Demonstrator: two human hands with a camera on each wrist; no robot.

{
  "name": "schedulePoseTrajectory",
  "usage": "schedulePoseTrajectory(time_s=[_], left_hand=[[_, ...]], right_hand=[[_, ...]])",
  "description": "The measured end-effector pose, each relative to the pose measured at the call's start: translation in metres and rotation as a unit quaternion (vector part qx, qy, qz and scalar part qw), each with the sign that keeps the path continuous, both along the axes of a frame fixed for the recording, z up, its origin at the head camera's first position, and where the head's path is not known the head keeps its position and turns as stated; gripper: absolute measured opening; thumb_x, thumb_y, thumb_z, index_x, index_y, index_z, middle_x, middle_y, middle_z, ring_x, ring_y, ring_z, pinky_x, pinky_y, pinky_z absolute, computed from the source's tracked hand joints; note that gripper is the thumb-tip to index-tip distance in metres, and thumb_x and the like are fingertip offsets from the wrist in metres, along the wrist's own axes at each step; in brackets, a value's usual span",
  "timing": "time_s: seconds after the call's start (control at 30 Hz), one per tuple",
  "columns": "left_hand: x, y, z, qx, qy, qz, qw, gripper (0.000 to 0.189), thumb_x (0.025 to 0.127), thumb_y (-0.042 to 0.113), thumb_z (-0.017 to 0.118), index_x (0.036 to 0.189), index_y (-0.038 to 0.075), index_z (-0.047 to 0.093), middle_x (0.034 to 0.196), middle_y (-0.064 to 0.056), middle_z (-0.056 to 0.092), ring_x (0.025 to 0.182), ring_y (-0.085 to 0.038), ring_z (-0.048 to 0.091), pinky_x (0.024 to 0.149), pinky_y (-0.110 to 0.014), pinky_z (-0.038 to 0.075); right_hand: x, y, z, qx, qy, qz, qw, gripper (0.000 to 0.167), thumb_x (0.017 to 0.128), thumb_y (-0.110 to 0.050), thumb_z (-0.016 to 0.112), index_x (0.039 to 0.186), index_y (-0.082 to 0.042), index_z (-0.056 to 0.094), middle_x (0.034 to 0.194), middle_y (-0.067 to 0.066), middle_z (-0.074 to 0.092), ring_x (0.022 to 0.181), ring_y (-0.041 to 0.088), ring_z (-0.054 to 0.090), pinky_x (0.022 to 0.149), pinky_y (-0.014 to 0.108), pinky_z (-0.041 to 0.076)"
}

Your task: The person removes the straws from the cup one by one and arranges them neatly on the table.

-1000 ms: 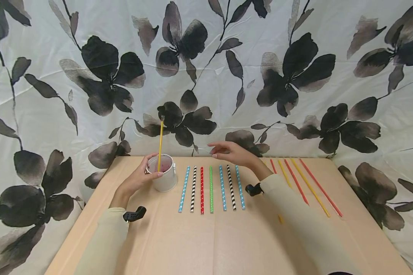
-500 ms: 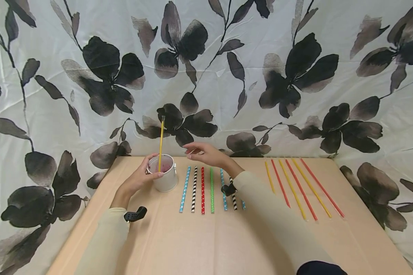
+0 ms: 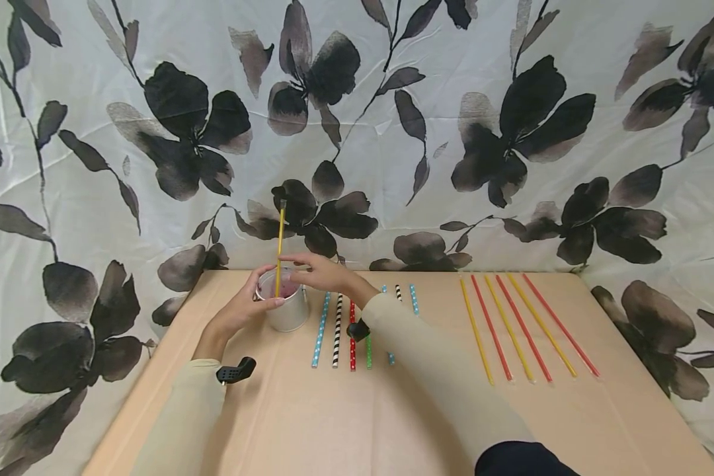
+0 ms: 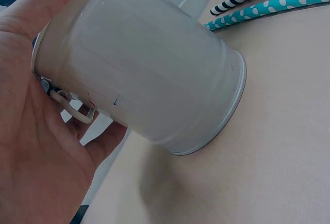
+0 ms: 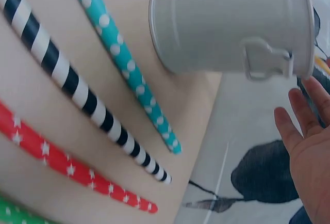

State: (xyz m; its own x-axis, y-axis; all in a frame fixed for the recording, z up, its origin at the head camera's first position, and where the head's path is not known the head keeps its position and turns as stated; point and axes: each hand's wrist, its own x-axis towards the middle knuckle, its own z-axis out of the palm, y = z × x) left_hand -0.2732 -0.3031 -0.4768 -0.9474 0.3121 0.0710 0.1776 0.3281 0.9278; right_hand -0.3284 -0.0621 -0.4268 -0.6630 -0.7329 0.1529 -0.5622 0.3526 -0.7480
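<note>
My left hand (image 3: 238, 307) grips a small white metal pail (image 3: 290, 316) at its rim, thumb on the near side and fingers round the far side. The left wrist view shows the pail's plain wall (image 4: 139, 64) and a small side handle (image 4: 75, 108). One thin yellow straw (image 3: 281, 231) stands upright in the pail. Over the rim, my right hand (image 3: 324, 272) has its fingertips at this straw; whether they touch it cannot be made out. In the right wrist view the right hand's visible fingers (image 5: 304, 113) are extended and spread beside the pail.
Right of the pail lies a row of patterned paper straws, among them blue dotted (image 3: 320, 337), black-and-white striped (image 3: 336, 337) and red starred (image 3: 352, 357). Farther right lie several thin red (image 3: 523, 327) and yellow (image 3: 508, 327) straws. A floral cloth (image 3: 357, 132) hangs behind the table (image 3: 333, 423).
My right hand has moved left, over the patterned straws, to the yellow straw in the pail. My left hand and the pail have stayed in place.
</note>
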Motion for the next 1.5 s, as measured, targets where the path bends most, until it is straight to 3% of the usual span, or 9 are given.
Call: schedulePoseTrajectory(time_s=[0.23, 0.5, 0.63, 0.83, 0.93, 1.17, 1.37, 1.5], left_hand=[[0.002, 0.000, 0.002, 0.009, 0.002, -0.014, 0.9999, 0.086, 0.094, 0.020, 0.071, 0.159, 0.021, 0.017, 0.158, -0.022, 0.026, 0.143, -0.043, 0.030, 0.115, -0.062, 0.023], [0.004, -0.003, 0.004, 0.003, -0.003, -0.009, 1.0000, 0.087, 0.093, 0.022, 0.073, 0.159, 0.021, 0.017, 0.159, -0.020, 0.024, 0.144, -0.043, 0.028, 0.115, -0.062, 0.025], [0.005, -0.004, 0.003, 0.006, -0.002, -0.011, 0.9999, 0.087, 0.093, 0.021, 0.073, 0.160, 0.021, 0.017, 0.159, -0.021, 0.024, 0.145, -0.042, 0.027, 0.116, -0.062, 0.024], [0.005, -0.005, 0.002, 0.011, -0.002, -0.014, 0.9998, 0.086, 0.092, 0.020, 0.073, 0.159, 0.020, 0.018, 0.156, -0.022, 0.028, 0.144, -0.041, 0.028, 0.116, -0.061, 0.023], [0.006, -0.005, 0.003, 0.010, -0.004, -0.014, 0.9998, 0.086, 0.092, 0.020, 0.073, 0.159, 0.021, 0.018, 0.155, -0.021, 0.029, 0.144, -0.041, 0.028, 0.116, -0.061, 0.022], [0.006, -0.005, 0.003, 0.009, -0.002, -0.016, 0.9998, 0.086, 0.092, 0.021, 0.073, 0.159, 0.020, 0.019, 0.154, -0.022, 0.031, 0.145, -0.042, 0.027, 0.117, -0.063, 0.020], [0.008, -0.005, 0.005, 0.008, -0.004, -0.016, 0.9998, 0.086, 0.093, 0.021, 0.073, 0.159, 0.021, 0.018, 0.153, -0.022, 0.032, 0.144, -0.042, 0.028, 0.117, -0.064, 0.019], [0.009, -0.005, 0.005, 0.003, -0.003, -0.013, 0.9999, 0.086, 0.093, 0.022, 0.072, 0.159, 0.021, 0.018, 0.153, -0.022, 0.033, 0.144, -0.041, 0.027, 0.117, -0.066, 0.018]], right_hand=[[0.005, -0.007, -0.001, 0.003, 0.003, -0.008, 1.0000, 0.058, 0.101, -0.035, 0.061, 0.154, -0.020, 0.045, 0.161, -0.001, 0.039, 0.150, 0.018, 0.033, 0.120, 0.046, 0.032], [0.013, 0.006, 0.004, -0.033, 0.003, -0.021, 0.9992, 0.055, 0.099, -0.039, 0.064, 0.151, -0.028, 0.049, 0.156, -0.008, 0.045, 0.144, 0.015, 0.040, 0.117, 0.048, 0.036], [0.014, 0.016, 0.007, -0.066, 0.023, -0.013, 0.9974, 0.053, 0.100, -0.035, 0.064, 0.151, -0.028, 0.051, 0.151, -0.008, 0.046, 0.138, 0.013, 0.046, 0.113, 0.047, 0.041], [0.016, 0.030, 0.017, -0.118, 0.047, 0.006, 0.9918, 0.055, 0.100, -0.020, 0.066, 0.152, -0.020, 0.049, 0.151, -0.003, 0.045, 0.134, 0.017, 0.051, 0.111, 0.037, 0.044], [0.017, 0.038, 0.024, -0.150, 0.044, 0.014, 0.9876, 0.055, 0.099, -0.014, 0.066, 0.151, -0.014, 0.049, 0.150, 0.002, 0.045, 0.135, 0.026, 0.053, 0.111, 0.041, 0.043], [0.026, 0.060, 0.047, -0.225, 0.064, 0.031, 0.9717, 0.053, 0.097, -0.001, 0.065, 0.148, 0.003, 0.048, 0.145, 0.020, 0.046, 0.131, 0.046, 0.051, 0.108, 0.062, 0.040], [0.051, 0.083, 0.073, -0.232, 0.076, 0.010, 0.9697, 0.049, 0.097, 0.001, 0.063, 0.144, 0.007, 0.051, 0.139, 0.026, 0.049, 0.127, 0.041, 0.057, 0.106, 0.055, 0.046], [0.056, 0.096, 0.075, -0.243, 0.074, -0.009, 0.9672, 0.045, 0.096, 0.003, 0.063, 0.140, 0.009, 0.054, 0.132, 0.028, 0.051, 0.123, 0.041, 0.058, 0.107, 0.054, 0.045]])
